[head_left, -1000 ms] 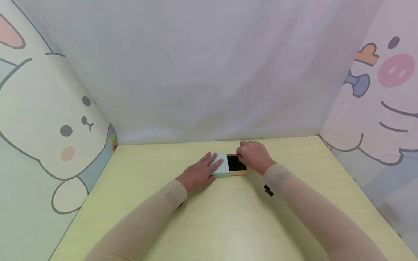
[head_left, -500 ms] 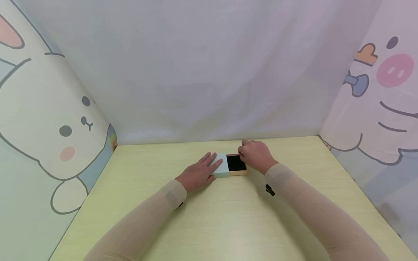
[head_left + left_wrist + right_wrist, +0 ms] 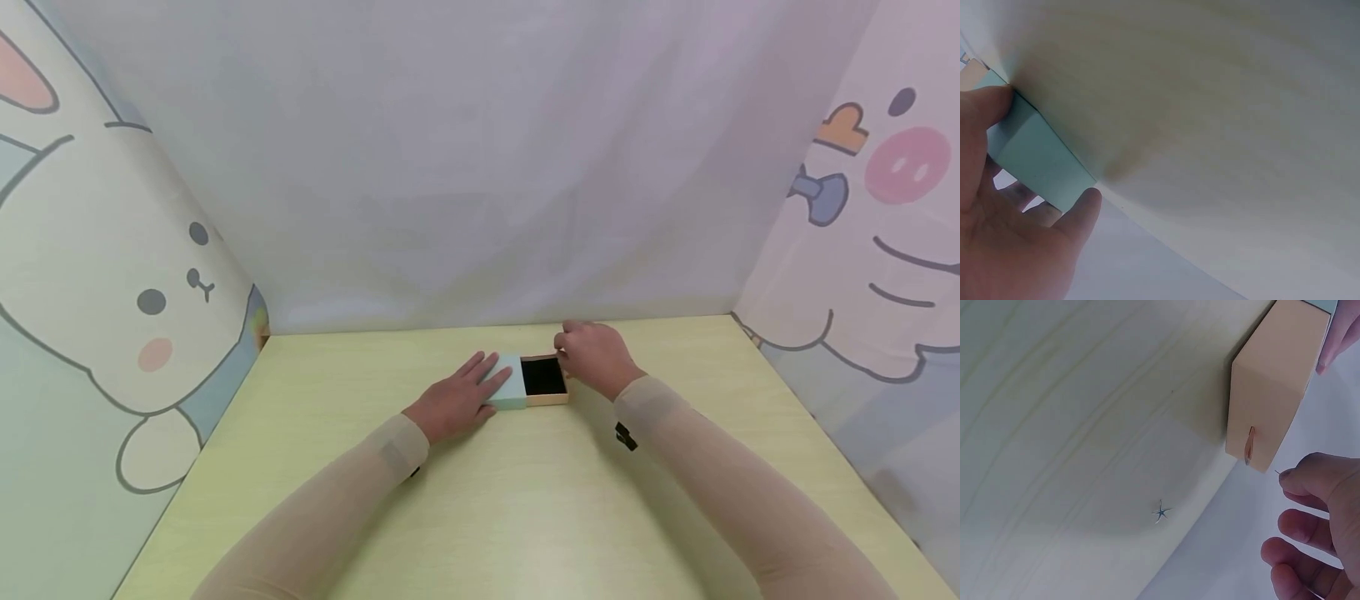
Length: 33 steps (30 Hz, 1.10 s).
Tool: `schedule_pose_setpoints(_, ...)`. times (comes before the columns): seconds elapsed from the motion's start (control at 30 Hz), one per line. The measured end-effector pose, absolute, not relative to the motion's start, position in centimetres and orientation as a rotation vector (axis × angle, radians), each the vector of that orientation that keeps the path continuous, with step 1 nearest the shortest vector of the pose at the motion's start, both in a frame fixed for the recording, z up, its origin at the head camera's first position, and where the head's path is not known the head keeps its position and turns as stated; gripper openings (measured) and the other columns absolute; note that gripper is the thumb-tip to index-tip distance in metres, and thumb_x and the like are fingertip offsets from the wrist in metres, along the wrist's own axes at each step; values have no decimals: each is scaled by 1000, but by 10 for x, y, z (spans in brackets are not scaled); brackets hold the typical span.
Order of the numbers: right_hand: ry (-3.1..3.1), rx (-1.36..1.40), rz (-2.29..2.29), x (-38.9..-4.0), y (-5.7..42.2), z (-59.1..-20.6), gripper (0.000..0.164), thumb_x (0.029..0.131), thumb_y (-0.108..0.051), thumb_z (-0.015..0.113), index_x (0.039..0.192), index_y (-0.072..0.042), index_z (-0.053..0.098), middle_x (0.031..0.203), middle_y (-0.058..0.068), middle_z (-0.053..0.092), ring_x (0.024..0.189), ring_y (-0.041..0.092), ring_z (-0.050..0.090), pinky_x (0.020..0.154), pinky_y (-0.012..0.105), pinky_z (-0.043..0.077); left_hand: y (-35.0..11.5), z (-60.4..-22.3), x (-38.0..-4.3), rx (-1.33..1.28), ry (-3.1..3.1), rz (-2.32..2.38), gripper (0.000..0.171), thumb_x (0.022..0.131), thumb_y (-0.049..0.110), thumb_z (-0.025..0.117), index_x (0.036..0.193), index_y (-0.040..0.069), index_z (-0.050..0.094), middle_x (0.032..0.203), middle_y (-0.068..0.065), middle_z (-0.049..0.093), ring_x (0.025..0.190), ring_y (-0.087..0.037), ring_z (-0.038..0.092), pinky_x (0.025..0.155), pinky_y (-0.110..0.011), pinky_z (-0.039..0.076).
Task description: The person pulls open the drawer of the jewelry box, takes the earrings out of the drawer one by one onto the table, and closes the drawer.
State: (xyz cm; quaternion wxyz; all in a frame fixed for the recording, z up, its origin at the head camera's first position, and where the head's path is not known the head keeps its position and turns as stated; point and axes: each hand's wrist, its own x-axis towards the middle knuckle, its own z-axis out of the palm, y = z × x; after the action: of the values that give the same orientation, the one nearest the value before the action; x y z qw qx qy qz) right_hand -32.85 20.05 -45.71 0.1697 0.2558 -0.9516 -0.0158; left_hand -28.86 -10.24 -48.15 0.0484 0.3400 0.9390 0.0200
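A mint-green sleeve box lies on the table, with its peach drawer slid partway out to the right. Black lining fills the visible inside of the drawer. My left hand holds the sleeve, fingers spread over its top and thumb at the near side. A ribbon pull hangs from the drawer's end. Just right of it, my right hand has thumb and index finger together, with a thin wire-like tip poking out between them. The other right fingers are loosely curled. Whatever else they pinch is hidden.
A small silvery-blue starfish piece lies on the pale wooden table by the drawer's end. A white cloth stands behind the table, and cartoon-printed panels flank both sides.
My right hand has drifted slightly right, from over the drawer's right end to just past it, uncovering more of the black inside. My left hand and the box have stayed put.
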Motion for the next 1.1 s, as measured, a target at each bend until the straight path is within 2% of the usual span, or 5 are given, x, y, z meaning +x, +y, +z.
schedule_pose_setpoints(0.4,-2719,689,-13,-327,216,-456,13,104,-4,81,93,-8,85,84,4,70,65,13,54,58,32,58,-104,-482,-288,1044,2865,73,73,125,40,61,189,24,31,199,-12,26,187,-37,24,134,-50,57)
schedule_pose_setpoints(0.77,-2739,665,-6,-327,224,-458,12,104,-3,80,94,-9,85,88,4,72,66,14,61,60,34,60,-103,-483,-289,1032,2866,75,74,125,40,62,190,25,31,200,-11,25,188,-36,23,133,-51,58)
schedule_pose_setpoints(1.1,-2720,681,3,-327,225,-462,14,103,-2,80,93,-10,85,86,4,69,64,13,60,56,32,56,-102,-482,-287,1039,2863,69,73,125,39,61,189,23,31,199,-13,26,187,-37,24,136,-50,55)
